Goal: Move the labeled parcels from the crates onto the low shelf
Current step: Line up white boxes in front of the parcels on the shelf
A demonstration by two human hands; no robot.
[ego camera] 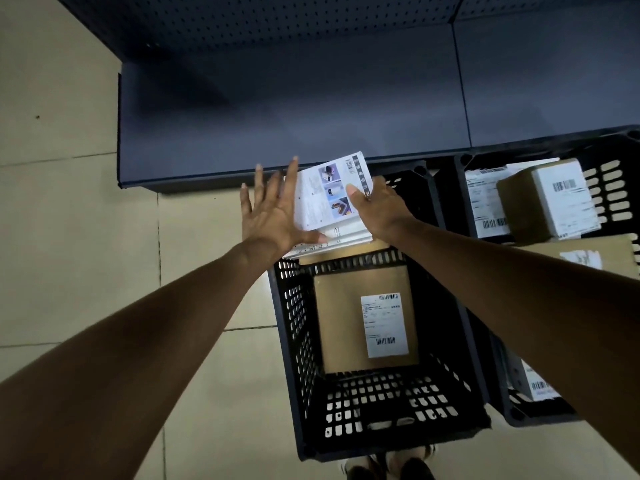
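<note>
Nearest the person, beneath both forearms, the dark crate (294,341) stands on the floor (69,237) with one brown parcel (341,323) lying flat at its bottom, label up. It lies below and behind both hands.

Above the crate's far rim the white parcel (322,199) is held in the air between the two hands. The left hand (273,213) is flat, with fingers spread and straight and the palm pressed against the parcel's left side. The right hand (381,206) clasps the right edge, thumb on the printed top face and fingers curled under out of sight. Whether this is one box or a stack of thin ones I cannot tell. Its longer side seems to run away from the person, toward the shelf, with the far end turned slightly to the right.

Just beyond the fingertips is the front lip of the low shelf (294,126). The parcel's far corner and the left fingertips already overlap that lip in this view, so the left hand leads. The coming move looks like a straight push forward and down onto the bare board ahead.

To the right of the right hand, a second crate (609,188) holds more labelled parcels (519,202).
</note>
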